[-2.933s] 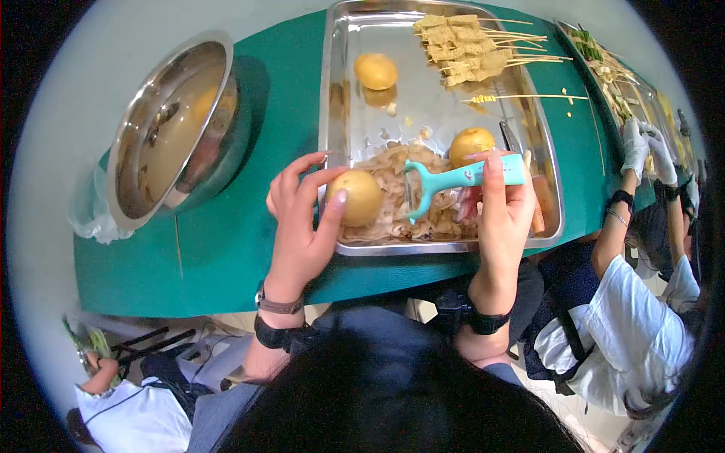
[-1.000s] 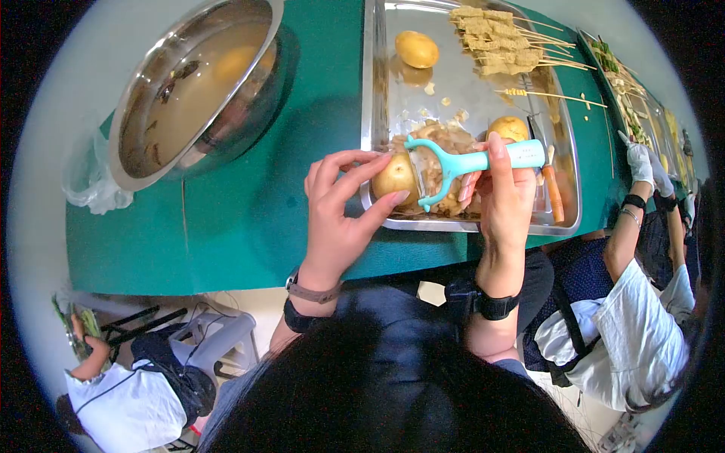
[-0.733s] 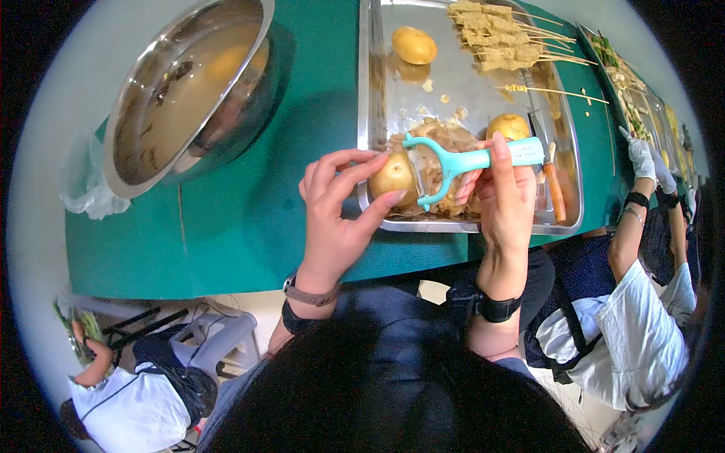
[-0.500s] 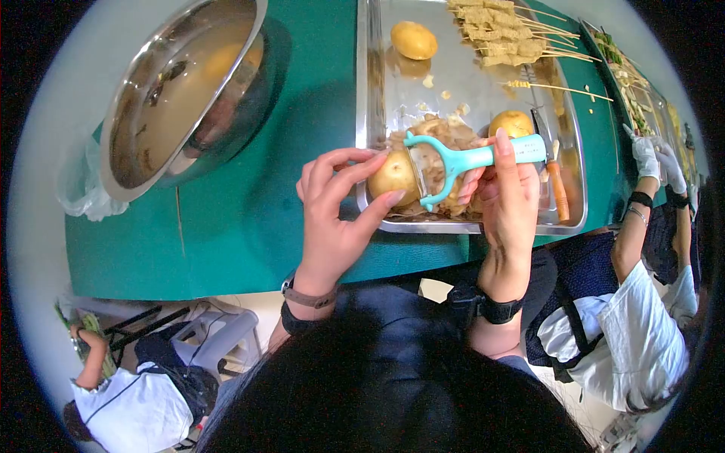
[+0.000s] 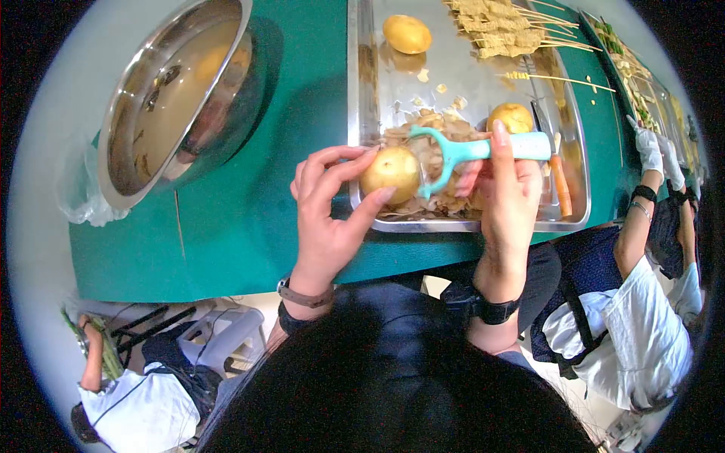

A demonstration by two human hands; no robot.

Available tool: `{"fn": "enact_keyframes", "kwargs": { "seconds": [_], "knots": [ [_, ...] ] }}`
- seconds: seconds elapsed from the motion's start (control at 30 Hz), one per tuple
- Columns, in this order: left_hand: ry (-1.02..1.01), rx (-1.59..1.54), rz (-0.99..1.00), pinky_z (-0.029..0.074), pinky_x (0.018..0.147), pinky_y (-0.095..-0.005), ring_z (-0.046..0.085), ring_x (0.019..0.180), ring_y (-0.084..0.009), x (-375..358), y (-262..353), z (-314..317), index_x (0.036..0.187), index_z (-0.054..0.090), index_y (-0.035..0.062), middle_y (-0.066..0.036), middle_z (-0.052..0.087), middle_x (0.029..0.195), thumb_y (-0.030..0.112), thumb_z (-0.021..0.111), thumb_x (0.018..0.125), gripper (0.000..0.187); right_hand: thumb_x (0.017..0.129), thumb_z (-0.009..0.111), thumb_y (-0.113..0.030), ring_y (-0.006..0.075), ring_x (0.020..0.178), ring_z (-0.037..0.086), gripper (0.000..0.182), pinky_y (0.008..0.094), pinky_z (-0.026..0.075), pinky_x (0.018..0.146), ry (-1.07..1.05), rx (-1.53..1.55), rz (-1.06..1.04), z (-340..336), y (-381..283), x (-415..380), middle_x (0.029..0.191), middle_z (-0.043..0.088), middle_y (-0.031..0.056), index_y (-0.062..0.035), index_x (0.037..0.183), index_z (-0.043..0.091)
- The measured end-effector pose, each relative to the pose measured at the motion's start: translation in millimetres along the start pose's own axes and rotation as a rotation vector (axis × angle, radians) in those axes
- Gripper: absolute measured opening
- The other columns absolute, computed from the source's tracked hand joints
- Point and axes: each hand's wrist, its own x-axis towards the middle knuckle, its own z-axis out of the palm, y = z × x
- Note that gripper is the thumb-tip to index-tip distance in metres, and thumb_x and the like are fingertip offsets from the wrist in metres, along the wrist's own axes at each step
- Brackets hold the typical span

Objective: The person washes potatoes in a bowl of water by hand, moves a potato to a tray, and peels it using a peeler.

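Note:
My left hand [image 5: 330,204] grips a potato [image 5: 390,174] between thumb and fingers over the near left corner of a metal tray [image 5: 423,226]. In my right hand [image 5: 507,189] is a turquoise peeler [image 5: 461,153], its forked head a little right of the potato and slightly blurred. Peelings [image 5: 434,136] lie heaped in the tray beneath the peeler. A second potato [image 5: 510,118] rests just beyond my right hand, and a third potato [image 5: 407,34] sits at the tray's far left.
A metal bowl [image 5: 113,162] of cloudy water stands at the left by a plastic bag [image 5: 83,189]. Skewers [image 5: 506,30] lie at the tray's far right, an orange handle [image 5: 560,186] nearer. A person with gloved hands [image 5: 649,151] is at right, another person [image 5: 136,408] lower left.
The peeler's head has come off the potato's right side and moved slightly right, leaving a gap. My left hand still holds the potato. The whole view has shifted slightly.

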Motion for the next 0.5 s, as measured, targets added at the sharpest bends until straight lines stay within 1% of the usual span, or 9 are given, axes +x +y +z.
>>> {"fn": "enact_keyframes", "kwargs": {
  "seconds": [0.1,0.13,0.23,0.27,0.37,0.5],
  "knots": [
    [-0.018,0.021,0.009,0.033,0.09,-0.0335,0.051,0.099,-0.0207,-1.8,1.4,-1.3,0.102,0.066,0.0113,-0.004,0.06,0.107,0.022,0.075,0.07,0.035,0.094,0.054,-0.027,0.0094,0.047,0.054,0.033,0.0208,0.043,0.043,0.113,-0.086,-0.046,4.6,-3.1,-4.1,0.057,0.058,0.0053,-0.0025,0.073,0.058],
    [-0.018,0.003,0.007,0.033,0.09,-0.0335,0.051,0.1,-0.0209,-1.9,0.8,-0.6,0.103,0.066,0.0112,-0.004,0.06,0.107,0.022,0.074,0.07,0.035,0.094,0.054,-0.026,0.007,0.045,0.051,0.028,0.0195,0.04,0.041,0.132,-0.069,-0.079,5.2,-1.4,-6.1,0.057,0.057,0.0029,-0.0038,0.077,0.058],
    [-0.008,-0.031,0.003,0.033,0.091,-0.0336,0.051,0.1,-0.0213,-3.1,-1.4,0.2,0.103,0.066,0.0108,-0.004,0.06,0.108,0.022,0.074,0.071,0.035,0.093,0.056,-0.025,0.0054,0.044,0.048,0.024,0.0195,0.037,0.04,0.235,-0.065,-0.241,5.9,4.3,-3.4,0.057,0.054,0.0002,-0.0047,0.08,0.058],
    [-0.006,-0.036,0.006,0.033,0.091,-0.0336,0.051,0.101,-0.0213,-3.6,-1.5,0.5,0.104,0.066,0.0108,-0.004,0.06,0.108,0.022,0.074,0.071,0.035,0.093,0.057,-0.024,0.0042,0.044,0.046,0.021,0.0189,0.036,0.039,0.248,-0.034,-0.246,5.7,2.1,-5.8,0.058,0.052,-0.0014,-0.0053,0.083,0.058],
    [-0.024,-0.013,0.018,0.033,0.091,-0.0333,0.051,0.101,-0.0215,-3.0,1.0,-1.0,0.106,0.066,0.0106,-0.005,0.06,0.109,0.022,0.073,0.073,0.036,0.092,0.057,-0.023,0.004,0.045,0.046,0.02,0.0186,0.035,0.039,0.191,-0.072,-0.225,3.0,3.9,-6.0,0.058,0.052,-0.0015,-0.0052,0.084,0.058],
    [-0.042,0.022,0.027,0.033,0.091,-0.0328,0.05,0.102,-0.0218,-3.8,1.5,-1.3,0.111,0.064,0.0097,-0.006,0.059,0.11,0.02,0.071,0.075,0.039,0.092,0.057,-0.022,0.0048,0.046,0.047,0.02,0.0192,0.037,0.04,0.241,0.015,-0.28,3.3,-1.2,-10.4,0.058,0.053,-0.0011,-0.004,0.083,0.058]
  ]
}}
